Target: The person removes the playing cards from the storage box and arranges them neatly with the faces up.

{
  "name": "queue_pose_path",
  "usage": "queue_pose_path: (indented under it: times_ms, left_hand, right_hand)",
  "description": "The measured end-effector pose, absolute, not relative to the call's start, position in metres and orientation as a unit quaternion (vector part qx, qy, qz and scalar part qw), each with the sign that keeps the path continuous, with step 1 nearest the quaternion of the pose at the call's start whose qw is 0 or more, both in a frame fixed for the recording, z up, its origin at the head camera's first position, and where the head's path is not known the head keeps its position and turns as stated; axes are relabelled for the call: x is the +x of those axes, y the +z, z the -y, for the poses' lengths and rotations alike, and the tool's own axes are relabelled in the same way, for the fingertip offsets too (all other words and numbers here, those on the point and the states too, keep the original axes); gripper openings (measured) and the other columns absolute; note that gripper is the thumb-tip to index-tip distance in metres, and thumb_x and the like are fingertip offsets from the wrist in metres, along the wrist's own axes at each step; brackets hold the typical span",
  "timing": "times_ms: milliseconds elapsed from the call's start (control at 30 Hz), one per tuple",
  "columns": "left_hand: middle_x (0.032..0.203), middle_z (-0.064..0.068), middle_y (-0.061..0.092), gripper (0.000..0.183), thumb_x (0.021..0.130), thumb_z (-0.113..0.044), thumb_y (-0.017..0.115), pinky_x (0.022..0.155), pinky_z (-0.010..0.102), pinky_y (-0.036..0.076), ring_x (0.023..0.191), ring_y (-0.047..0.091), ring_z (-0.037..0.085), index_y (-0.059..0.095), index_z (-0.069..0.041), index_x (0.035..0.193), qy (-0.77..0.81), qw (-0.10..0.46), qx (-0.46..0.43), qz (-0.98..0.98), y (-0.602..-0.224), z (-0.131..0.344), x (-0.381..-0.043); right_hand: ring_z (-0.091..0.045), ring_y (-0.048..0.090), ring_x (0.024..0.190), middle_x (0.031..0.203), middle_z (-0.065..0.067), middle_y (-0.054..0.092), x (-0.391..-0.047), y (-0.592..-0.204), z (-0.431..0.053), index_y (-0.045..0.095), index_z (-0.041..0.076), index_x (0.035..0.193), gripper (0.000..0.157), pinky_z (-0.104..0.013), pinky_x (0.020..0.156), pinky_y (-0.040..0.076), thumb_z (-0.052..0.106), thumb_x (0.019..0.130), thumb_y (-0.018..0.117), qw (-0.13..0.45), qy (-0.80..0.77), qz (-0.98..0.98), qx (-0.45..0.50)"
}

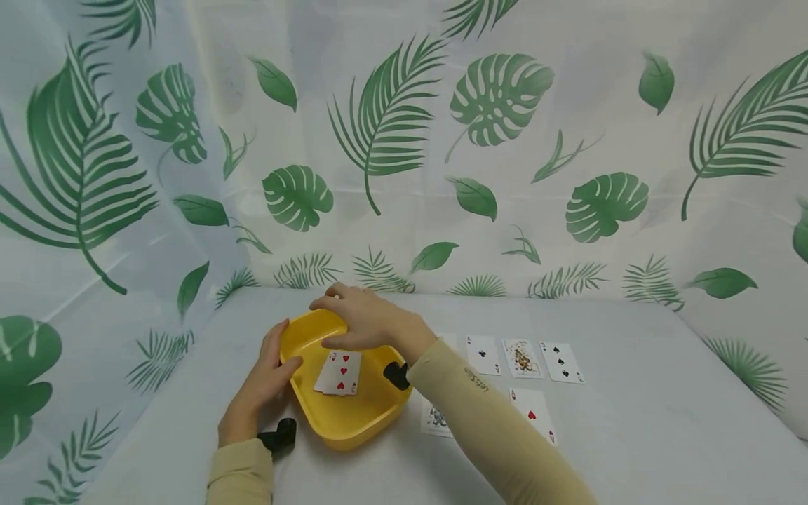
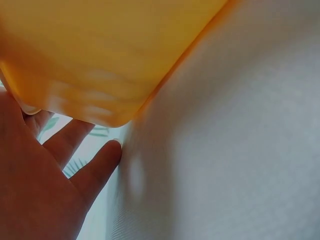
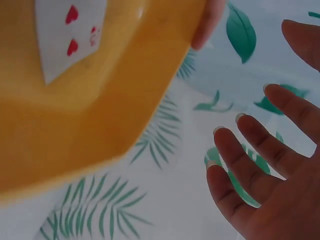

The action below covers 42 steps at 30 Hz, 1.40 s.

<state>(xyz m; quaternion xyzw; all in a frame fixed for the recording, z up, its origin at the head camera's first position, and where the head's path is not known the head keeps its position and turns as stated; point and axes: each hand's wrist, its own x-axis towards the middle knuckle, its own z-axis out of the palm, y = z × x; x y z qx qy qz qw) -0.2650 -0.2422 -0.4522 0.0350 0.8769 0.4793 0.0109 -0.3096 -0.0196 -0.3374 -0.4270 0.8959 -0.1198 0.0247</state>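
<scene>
My left hand (image 1: 265,375) grips the near-left side of a yellow tray (image 1: 372,417), thumb over the rim and fingers along the outer wall. The left wrist view shows these fingers (image 2: 70,142) spread by the tray's outer wall (image 2: 100,60). Inside the tray lies a small overlapping stack of playing cards, with a three of hearts (image 1: 350,377) face up on top. Over the tray's far side is my right hand (image 1: 362,319), holding nothing. From the right wrist, its fingers (image 3: 247,172) appear spread and apart from the tray.
Face-up cards lie right of the tray: an ace of clubs (image 1: 477,351), a joker (image 1: 514,345), a three of spades (image 1: 555,365) and an ace of hearts (image 1: 524,407). My right sleeve partly covers a black-and-white figure card (image 1: 435,421). A leaf-patterned curtain (image 1: 416,231) stands behind the table.
</scene>
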Motion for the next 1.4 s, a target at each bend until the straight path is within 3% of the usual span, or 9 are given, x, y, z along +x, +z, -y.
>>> queue_pose_path:
  times_ms: [200,333,600,733,1167,1400]
  left_hand:
    - [0.165,0.021,-0.002,0.078,0.099,-0.014,0.052,0.118,0.059,0.012,0.149,0.013,0.041,0.005,-0.006,0.16,0.479,0.013,0.052,-0.876,-0.453,0.242,-0.264]
    - [0.165,0.022,-0.002,0.077,0.099,-0.013,0.051,0.117,0.06,0.011,0.149,0.01,0.042,0.005,-0.004,0.16,0.478,0.004,0.062,-0.876,-0.453,0.243,-0.265]
    - [0.165,0.022,0.0,0.078,0.097,-0.014,0.052,0.118,0.058,0.011,0.15,0.01,0.041,0.006,-0.004,0.16,0.478,0.0,0.059,-0.877,-0.455,0.242,-0.264]
    - [0.166,0.021,0.0,0.078,0.098,-0.013,0.052,0.118,0.058,0.01,0.15,0.009,0.04,0.006,-0.005,0.161,0.473,-0.001,0.057,-0.879,-0.455,0.243,-0.265]
    - [0.166,0.018,0.0,0.08,0.096,-0.013,0.051,0.119,0.056,0.011,0.15,0.011,0.037,0.005,-0.008,0.161,0.473,0.003,0.042,-0.88,-0.454,0.244,-0.267]
    - [0.166,0.018,0.001,0.079,0.097,-0.013,0.051,0.119,0.056,0.011,0.15,0.012,0.037,0.006,-0.007,0.161,0.481,-0.001,0.046,-0.876,-0.454,0.244,-0.267]
  right_hand:
    - [-0.022,0.051,0.12,0.144,-0.003,0.048,-0.314,-0.351,0.044,0.051,0.024,0.148,0.06,-0.041,0.105,0.043,0.043,0.094,0.067,0.036,-0.072,-0.894,-0.44]
    - [-0.026,0.05,0.128,0.149,-0.004,0.044,-0.314,-0.367,0.057,0.045,0.025,0.153,0.069,-0.043,0.109,0.04,0.05,0.093,0.067,0.071,-0.04,-0.899,-0.43]
    - [-0.027,0.038,0.14,0.157,-0.002,0.036,-0.311,-0.4,0.068,0.033,0.036,0.158,0.102,-0.046,0.114,0.033,0.071,0.071,0.076,0.17,0.011,-0.923,-0.345]
    - [-0.027,0.032,0.144,0.159,-0.002,0.034,-0.311,-0.403,0.068,0.03,0.036,0.158,0.111,-0.046,0.113,0.035,0.073,0.065,0.078,0.185,0.028,-0.925,-0.331]
    - [-0.021,0.038,0.137,0.152,0.002,0.039,-0.31,-0.406,0.072,0.034,0.041,0.156,0.099,-0.041,0.105,0.043,0.064,0.072,0.08,0.174,0.049,-0.931,-0.317]
    - [-0.026,0.031,0.146,0.161,-0.009,0.031,-0.31,-0.402,0.064,0.036,0.033,0.156,0.103,-0.046,0.11,0.039,0.061,0.069,0.084,0.183,0.034,-0.943,-0.275]
